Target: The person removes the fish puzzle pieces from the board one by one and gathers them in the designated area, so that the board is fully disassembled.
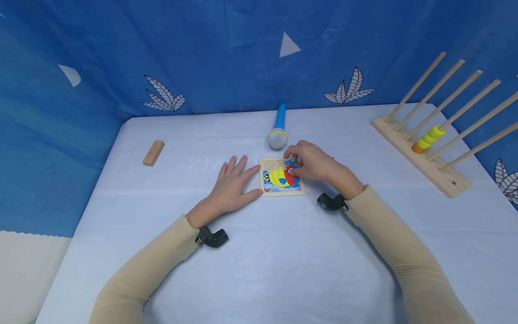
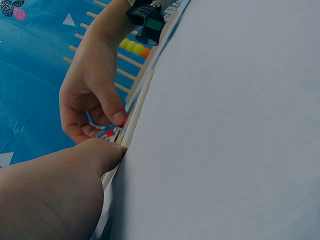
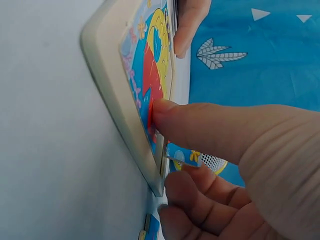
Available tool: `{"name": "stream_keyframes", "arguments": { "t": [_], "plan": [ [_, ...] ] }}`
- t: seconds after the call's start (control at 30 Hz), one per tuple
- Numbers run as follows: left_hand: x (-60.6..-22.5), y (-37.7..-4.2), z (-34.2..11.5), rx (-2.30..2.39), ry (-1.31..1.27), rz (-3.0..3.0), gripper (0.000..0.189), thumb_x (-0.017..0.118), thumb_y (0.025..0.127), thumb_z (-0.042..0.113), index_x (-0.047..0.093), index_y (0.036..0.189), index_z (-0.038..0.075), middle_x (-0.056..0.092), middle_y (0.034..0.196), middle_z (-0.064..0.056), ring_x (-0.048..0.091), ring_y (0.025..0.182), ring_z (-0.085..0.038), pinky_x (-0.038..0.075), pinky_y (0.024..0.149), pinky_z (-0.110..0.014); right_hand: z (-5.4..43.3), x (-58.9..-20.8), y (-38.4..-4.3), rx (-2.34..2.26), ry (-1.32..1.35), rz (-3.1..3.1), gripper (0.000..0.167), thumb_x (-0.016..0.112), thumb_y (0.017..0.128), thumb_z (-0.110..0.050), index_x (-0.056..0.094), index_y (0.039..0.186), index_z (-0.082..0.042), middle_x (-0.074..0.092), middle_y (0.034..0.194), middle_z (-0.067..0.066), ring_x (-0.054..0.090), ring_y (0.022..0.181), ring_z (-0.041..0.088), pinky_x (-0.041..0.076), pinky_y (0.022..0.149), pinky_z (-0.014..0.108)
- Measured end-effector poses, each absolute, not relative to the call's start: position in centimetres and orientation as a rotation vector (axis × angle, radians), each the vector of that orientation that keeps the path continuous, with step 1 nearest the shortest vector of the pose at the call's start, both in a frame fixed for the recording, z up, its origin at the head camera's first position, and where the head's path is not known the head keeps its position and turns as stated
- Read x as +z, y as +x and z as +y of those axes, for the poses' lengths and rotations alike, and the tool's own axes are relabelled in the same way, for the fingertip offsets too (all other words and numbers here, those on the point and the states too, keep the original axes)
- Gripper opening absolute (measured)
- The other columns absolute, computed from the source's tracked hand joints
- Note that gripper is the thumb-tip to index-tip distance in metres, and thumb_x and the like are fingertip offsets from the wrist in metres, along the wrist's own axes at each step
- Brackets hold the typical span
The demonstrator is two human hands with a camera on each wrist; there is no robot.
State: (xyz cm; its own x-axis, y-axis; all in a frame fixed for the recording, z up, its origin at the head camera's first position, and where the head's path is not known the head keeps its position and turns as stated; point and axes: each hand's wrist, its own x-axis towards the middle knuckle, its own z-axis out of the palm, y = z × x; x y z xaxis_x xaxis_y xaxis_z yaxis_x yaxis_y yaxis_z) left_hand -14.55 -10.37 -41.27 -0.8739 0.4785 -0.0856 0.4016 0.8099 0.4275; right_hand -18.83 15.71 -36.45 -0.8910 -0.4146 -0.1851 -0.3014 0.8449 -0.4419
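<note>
A small wooden tray puzzle (image 1: 282, 194) with a yellow and red fish picture lies on the table. My left hand (image 1: 231, 186) rests flat to its left, fingers spread, with thumb and index fingertips at the tray's left edge. Over the tray's upper right, my right hand (image 1: 310, 162) pinches a blue puzzle piece (image 3: 183, 153) with a yellow mark, which stands tilted up from the tray. In the right wrist view the right thumb (image 3: 195, 122) comes down at the red part of the picture. The piece is partly hidden by the fingers.
A toy microphone (image 1: 279, 121) with a blue handle lies just behind the tray. To the far left sits a wooden block (image 1: 154, 153). A pegged bead rack (image 1: 421, 157) stands at right. Another blue-topped piece (image 3: 152, 227) shows low in the right wrist view.
</note>
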Motion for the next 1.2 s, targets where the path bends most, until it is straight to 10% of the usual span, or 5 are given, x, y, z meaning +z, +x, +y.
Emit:
{"name": "stream_keyframes", "arguments": {
  "t": [0.57, 1.2],
  "plan": [
    [-41.3, -14.7, -10.1, 0.593, 0.703, 2.815, 0.073, 0.059, 0.095, 0.052, 0.040, 0.158, 0.021, 0.018, 0.171, -0.019, 0.005, 0.159, -0.046, 0.006, 0.125, -0.067, 15.9, -36.4, -18.7, -0.683, -0.566, 2.731, 0.029, 0.067, 0.097, -0.009, 0.065, 0.126, -0.009, 0.070, 0.112, 0.013, 0.061, 0.097, 0.026, 0.058, 0.090, 0.038],
    [-41.4, -14.4, -10.3, 0.609, 0.697, 2.826, 0.073, 0.060, 0.095, 0.051, 0.040, 0.158, 0.020, 0.018, 0.171, -0.019, 0.005, 0.159, -0.046, 0.005, 0.125, -0.067, 26.0, -35.5, -19.3, -0.771, -0.246, 2.828, 0.026, 0.056, 0.101, -0.011, 0.065, 0.124, -0.003, 0.063, 0.091, 0.016, 0.056, 0.078, 0.026, 0.046, 0.067, 0.034]
  ]
}}
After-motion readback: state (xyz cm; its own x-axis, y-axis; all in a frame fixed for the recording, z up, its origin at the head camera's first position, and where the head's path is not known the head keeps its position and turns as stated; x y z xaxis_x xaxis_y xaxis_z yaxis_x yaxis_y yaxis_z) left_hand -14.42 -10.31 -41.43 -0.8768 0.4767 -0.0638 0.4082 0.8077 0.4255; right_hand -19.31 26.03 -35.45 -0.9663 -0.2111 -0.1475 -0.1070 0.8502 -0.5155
